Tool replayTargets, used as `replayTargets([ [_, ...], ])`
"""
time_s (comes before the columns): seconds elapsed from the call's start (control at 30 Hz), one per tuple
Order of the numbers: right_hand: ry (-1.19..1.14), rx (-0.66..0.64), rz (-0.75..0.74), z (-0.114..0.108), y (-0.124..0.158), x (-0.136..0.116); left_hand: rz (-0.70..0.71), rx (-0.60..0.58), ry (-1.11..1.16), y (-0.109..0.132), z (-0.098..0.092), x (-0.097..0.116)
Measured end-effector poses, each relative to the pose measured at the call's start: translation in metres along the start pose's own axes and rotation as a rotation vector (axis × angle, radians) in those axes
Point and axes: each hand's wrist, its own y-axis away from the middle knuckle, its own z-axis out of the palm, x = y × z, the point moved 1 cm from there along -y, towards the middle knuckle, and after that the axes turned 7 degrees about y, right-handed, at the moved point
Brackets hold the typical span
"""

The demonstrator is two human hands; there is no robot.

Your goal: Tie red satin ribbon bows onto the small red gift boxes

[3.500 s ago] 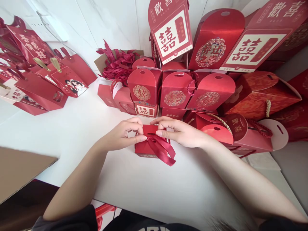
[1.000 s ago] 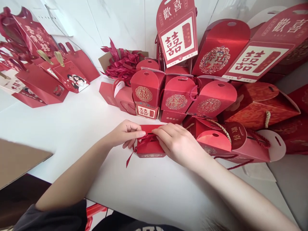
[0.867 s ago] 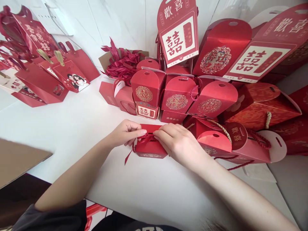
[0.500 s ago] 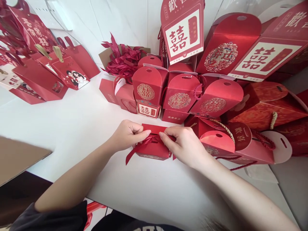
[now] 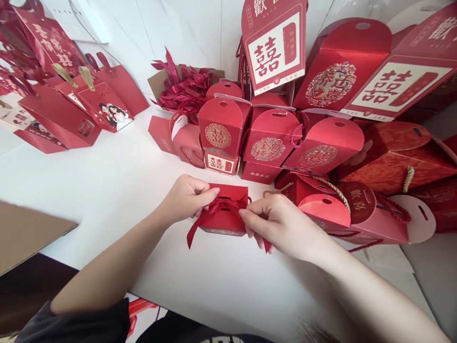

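A small red gift box (image 5: 223,223) stands on the white table in front of me. Across its top lies a dark red ribbon (image 5: 194,233), gathered into a bow, with one tail hanging past the box's left front corner. My left hand (image 5: 191,199) is closed at the box's upper left, thumb and index finger pinching the ribbon there. On the other side my right hand (image 5: 276,221) is closed on the ribbon at the bow's right, and a ribbon end shows below its fingers. What lies inside both pinches is partly hidden.
Behind the box stand several red gift boxes (image 5: 273,138), stacked up to the tiled wall. A cardboard box of loose ribbons (image 5: 189,88) sits behind them. Red gift bags (image 5: 110,107) stand at the back left, and a brown cardboard piece (image 5: 32,233) juts in from the left.
My right hand has moved right and a little down, away from the middle of the bow, drawing ribbon outward. My left hand has shifted slightly left. The box's top shows more now.
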Motion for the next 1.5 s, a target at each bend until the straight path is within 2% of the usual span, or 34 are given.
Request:
replayTargets([
  [0.07, -0.023, -0.087, -0.002, -0.002, -0.003, 0.004, -0.038, 0.037, 0.005, -0.001, 0.0, -0.001],
  [0.13, 0.02, -0.102, -0.03, -0.005, -0.007, 0.01, -0.07, 0.053, 0.006, -0.002, 0.0, -0.001],
  [0.23, 0.14, -0.012, -0.084, -0.011, -0.015, 0.017, -0.06, 0.001, 0.007, -0.004, -0.003, -0.001],
  [0.3, 0.209, 0.03, -0.094, -0.015, -0.017, 0.02, -0.039, -0.1, 0.02, -0.005, -0.006, 0.0],
  [0.4, 0.228, -0.018, -0.09, -0.017, -0.017, 0.019, -0.03, -0.238, 0.069, -0.006, -0.012, 0.0],
  [0.57, 0.207, 0.093, -0.095, -0.015, -0.014, 0.015, -0.022, -0.241, 0.093, -0.006, -0.012, -0.001],
  [0.63, 0.173, 0.091, -0.093, -0.013, -0.014, 0.015, -0.012, -0.213, 0.079, -0.006, -0.01, -0.002],
  [0.77, -0.02, -0.04, -0.053, -0.012, -0.013, 0.015, 0.022, -0.107, 0.063, -0.007, -0.003, -0.005],
  [0.9, -0.272, -0.228, 0.046, -0.011, -0.013, 0.013, -0.001, -0.001, 0.045, -0.006, 0.0, -0.008],
  [1.0, -0.231, -0.313, 0.087, -0.012, -0.013, 0.016, -0.002, 0.014, 0.028, -0.005, 0.0, -0.007],
  [1.1, -0.077, -0.337, 0.035, -0.019, -0.011, 0.021, 0.049, -0.05, 0.038, -0.005, -0.002, -0.006],
  [1.17, 0.006, -0.283, -0.018, -0.026, -0.007, 0.025, 0.077, -0.105, 0.073, -0.007, -0.004, -0.006],
  [1.3, 0.082, 0.043, -0.099, -0.036, -0.005, 0.026, 0.085, -0.184, 0.122, -0.008, -0.006, -0.006],
  [1.37, 0.052, 0.157, -0.154, -0.034, -0.008, 0.024, 0.092, -0.209, 0.123, -0.007, -0.007, -0.005],
  [1.5, 0.048, 0.17, -0.247, -0.021, -0.018, 0.022, 0.077, -0.249, 0.101, -0.007, -0.01, -0.004],
])
